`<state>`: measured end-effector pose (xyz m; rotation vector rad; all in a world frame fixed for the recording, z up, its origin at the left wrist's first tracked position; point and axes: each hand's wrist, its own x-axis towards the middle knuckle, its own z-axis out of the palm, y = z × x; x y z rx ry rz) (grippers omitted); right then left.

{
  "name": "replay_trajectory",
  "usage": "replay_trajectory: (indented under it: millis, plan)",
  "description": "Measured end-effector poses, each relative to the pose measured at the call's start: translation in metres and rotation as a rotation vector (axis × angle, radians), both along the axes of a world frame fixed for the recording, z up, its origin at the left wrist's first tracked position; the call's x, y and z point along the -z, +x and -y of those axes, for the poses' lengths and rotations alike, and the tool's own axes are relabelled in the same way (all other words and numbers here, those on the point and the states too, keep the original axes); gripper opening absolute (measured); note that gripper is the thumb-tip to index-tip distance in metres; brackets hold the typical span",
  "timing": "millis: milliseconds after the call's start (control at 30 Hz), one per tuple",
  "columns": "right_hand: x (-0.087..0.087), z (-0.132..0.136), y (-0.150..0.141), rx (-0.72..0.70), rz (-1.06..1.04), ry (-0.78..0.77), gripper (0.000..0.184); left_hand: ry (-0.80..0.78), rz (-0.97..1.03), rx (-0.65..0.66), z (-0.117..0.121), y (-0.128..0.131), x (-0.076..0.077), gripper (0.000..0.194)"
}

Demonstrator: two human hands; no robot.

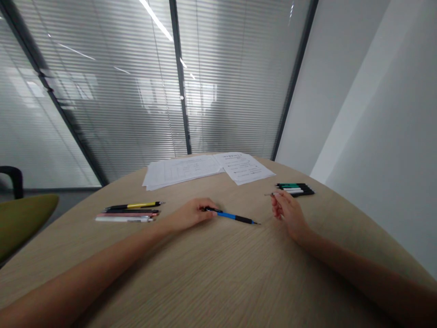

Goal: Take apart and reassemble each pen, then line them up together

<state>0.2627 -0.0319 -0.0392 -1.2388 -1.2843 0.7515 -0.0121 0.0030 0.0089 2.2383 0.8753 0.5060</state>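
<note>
Blue pen (229,216) — left grip (196,212) closed round its rear; right grip (288,212) — pinching a thin piece (268,195).

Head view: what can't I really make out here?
All in the head view:
Thin thing in the right hand: too small to identify.
Blue pen: part of its rear hidden by the left hand.
Pens beyond the right hand: partly hidden by it.
Papers: writing too small and blurred to read.
Chair: cut off by the left edge.
</note>
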Motion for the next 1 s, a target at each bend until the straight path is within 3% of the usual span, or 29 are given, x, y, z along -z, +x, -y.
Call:
replay_trajectory:
  millis: [133, 467, 600, 767, 1000]
  plan:
    - [-0.002, 0.006, -0.007, -0.027, 0.071, -0.008, 0.017, 0.127, -0.08, 0.161, -0.002, -0.004, -0.005, 0.019]
    - [-0.007, 0.014, -0.013, -0.088, 0.339, 0.048, 0.016, 0.347, -0.22, 0.195, -0.005, -0.008, 0.0, 0.017]
    - [-0.008, 0.019, -0.014, -0.109, 0.566, 0.233, 0.012, 0.39, -0.25, 0.186, -0.002, -0.005, -0.001, 0.02]
    - [-0.011, 0.03, -0.02, -0.276, 0.831, 0.516, 0.009, 0.462, -0.213, 0.09, 0.011, 0.008, -0.002, 0.013]
    - [-0.013, 0.042, -0.029, -0.313, 0.876, 0.648, 0.009, 0.479, -0.104, 0.089, 0.042, 0.029, 0.005, 0.015]
